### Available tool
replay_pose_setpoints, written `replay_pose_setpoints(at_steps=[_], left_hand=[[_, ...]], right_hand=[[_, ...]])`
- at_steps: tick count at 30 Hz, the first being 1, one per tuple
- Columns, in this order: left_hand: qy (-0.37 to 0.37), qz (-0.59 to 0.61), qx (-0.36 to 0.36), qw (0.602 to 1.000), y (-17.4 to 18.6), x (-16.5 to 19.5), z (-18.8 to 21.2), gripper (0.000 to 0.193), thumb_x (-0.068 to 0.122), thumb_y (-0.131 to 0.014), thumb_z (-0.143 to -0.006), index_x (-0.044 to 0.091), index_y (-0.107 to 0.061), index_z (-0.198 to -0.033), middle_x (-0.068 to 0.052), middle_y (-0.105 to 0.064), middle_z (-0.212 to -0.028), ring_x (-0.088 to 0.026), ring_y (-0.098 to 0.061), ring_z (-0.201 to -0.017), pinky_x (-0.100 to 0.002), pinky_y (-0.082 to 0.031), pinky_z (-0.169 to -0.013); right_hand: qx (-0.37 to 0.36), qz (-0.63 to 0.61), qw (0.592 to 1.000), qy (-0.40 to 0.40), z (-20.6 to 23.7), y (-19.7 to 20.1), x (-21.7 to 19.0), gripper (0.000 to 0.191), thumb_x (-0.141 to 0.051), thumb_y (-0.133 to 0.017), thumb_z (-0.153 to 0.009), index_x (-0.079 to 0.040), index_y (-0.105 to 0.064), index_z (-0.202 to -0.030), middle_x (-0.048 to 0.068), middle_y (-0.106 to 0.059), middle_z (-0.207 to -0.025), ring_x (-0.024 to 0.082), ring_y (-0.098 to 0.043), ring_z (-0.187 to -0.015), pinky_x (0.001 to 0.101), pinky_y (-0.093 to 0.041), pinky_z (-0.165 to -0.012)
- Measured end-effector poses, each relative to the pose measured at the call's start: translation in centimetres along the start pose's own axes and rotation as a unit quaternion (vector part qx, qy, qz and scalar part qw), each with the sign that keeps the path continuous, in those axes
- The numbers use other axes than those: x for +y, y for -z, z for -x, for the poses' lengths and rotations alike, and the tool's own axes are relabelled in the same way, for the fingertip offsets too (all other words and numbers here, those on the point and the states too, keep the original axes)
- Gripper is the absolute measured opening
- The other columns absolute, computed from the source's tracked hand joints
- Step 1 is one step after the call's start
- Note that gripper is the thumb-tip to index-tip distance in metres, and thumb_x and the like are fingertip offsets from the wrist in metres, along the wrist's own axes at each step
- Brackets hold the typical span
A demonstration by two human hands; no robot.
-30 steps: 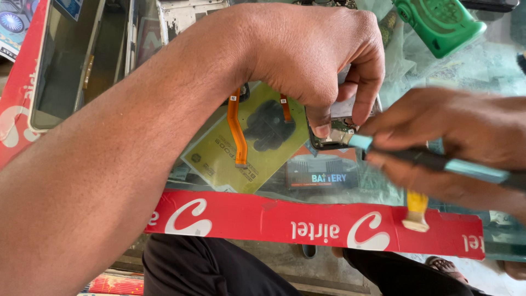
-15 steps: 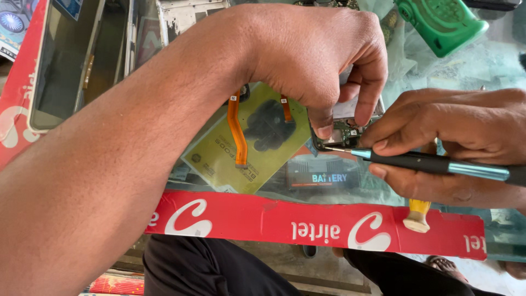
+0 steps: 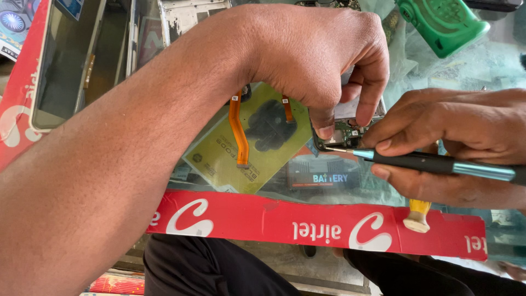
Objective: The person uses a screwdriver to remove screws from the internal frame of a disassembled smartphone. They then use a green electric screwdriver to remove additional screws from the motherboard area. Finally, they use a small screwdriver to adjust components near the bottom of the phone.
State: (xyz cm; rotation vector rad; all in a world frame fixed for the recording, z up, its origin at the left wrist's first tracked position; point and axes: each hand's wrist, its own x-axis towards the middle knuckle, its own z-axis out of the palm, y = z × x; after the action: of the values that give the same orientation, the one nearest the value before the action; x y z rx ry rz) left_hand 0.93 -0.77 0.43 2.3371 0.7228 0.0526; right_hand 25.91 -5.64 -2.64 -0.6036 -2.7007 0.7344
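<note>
My left hand [image 3: 312,55] reaches in from the lower left and pinches the top end of an opened phone [image 3: 263,142] lying on the glass counter. The phone shows a yellow-green battery and orange flex cables [image 3: 236,131]. My thumb and fingers grip around its small circuit board [image 3: 345,134]. My right hand [image 3: 460,126] comes in from the right, holding a black and teal screwdriver [image 3: 427,163]. The thin tip touches the lower left edge of the board, just under my left thumb.
A red printed strip [image 3: 307,225] runs along the counter's near edge, with a yellow-handled tool [image 3: 418,214] lying over it. A green plastic case [image 3: 444,22] sits at the top right. A dark phone frame [image 3: 82,55] lies at the top left. Dark trousers show below the counter.
My right hand has shifted left, bringing the screwdriver tip to the circuit board. My left hand has kept its grip on the phone.
</note>
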Motion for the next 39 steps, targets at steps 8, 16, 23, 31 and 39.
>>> replay_pose_setpoints(at_steps=[8, 16, 23, 31, 39], left_hand=[[0.010, 0.015, -0.005, 1.000, 0.0, 0.0, 0.0, 0.038, 0.005, -0.091, -0.053, 0.013, -0.080, -0.088, 0.005, -0.063, -0.061, -0.007, -0.060, -0.052, -0.030, -0.045, -0.045], [-0.007, 0.016, -0.012, 1.000, -0.1, -0.1, -0.1, 0.036, 0.004, -0.091, -0.055, 0.011, -0.078, -0.087, 0.005, -0.062, -0.060, -0.007, -0.058, -0.052, -0.030, -0.044, -0.045], [0.005, 0.026, -0.016, 1.000, 0.0, 0.1, 0.1, 0.035, 0.003, -0.090, -0.056, 0.011, -0.077, -0.087, 0.005, -0.060, -0.060, -0.006, -0.059, -0.053, -0.029, -0.046, -0.046], [0.025, 0.031, -0.007, 0.999, -0.1, 0.4, 0.3, 0.036, 0.002, -0.089, -0.055, 0.012, -0.077, -0.087, 0.005, -0.059, -0.059, -0.007, -0.058, -0.053, -0.031, -0.046, -0.047], [-0.002, 0.024, -0.014, 1.000, -0.1, -0.2, -0.2, 0.040, 0.001, -0.089, -0.053, 0.012, -0.075, -0.089, 0.006, -0.059, -0.061, -0.007, -0.057, -0.055, -0.030, -0.044, -0.048]], right_hand=[[-0.016, 0.002, 0.999, -0.040, 0.4, 0.1, -0.3, 0.027, -0.025, -0.079, -0.086, -0.019, -0.067, -0.110, 0.002, -0.080, -0.112, 0.011, -0.074, -0.096, 0.0231, -0.059, -0.069], [0.004, -0.002, 0.999, -0.039, 0.1, -0.2, -0.6, 0.028, -0.021, -0.080, -0.084, -0.017, -0.068, -0.109, 0.000, -0.080, -0.110, 0.010, -0.074, -0.096, 0.0214, -0.058, -0.066], [0.062, 0.032, 0.998, 0.010, 0.0, -1.1, -0.4, 0.021, -0.016, -0.081, -0.087, -0.014, -0.064, -0.100, 0.007, -0.078, -0.103, 0.011, -0.074, -0.090, 0.0217, -0.057, -0.065], [0.090, -0.014, 0.995, 0.041, -0.7, -1.0, 0.8, 0.019, -0.013, -0.080, -0.088, -0.013, -0.063, -0.096, 0.010, -0.079, -0.098, 0.012, -0.078, -0.088, 0.0232, -0.060, -0.064], [0.017, 0.017, 1.000, 0.017, 0.4, -0.5, 0.5, 0.023, -0.019, -0.078, -0.085, -0.014, -0.063, -0.102, 0.007, -0.078, -0.107, 0.016, -0.074, -0.098, 0.0252, -0.059, -0.069]])
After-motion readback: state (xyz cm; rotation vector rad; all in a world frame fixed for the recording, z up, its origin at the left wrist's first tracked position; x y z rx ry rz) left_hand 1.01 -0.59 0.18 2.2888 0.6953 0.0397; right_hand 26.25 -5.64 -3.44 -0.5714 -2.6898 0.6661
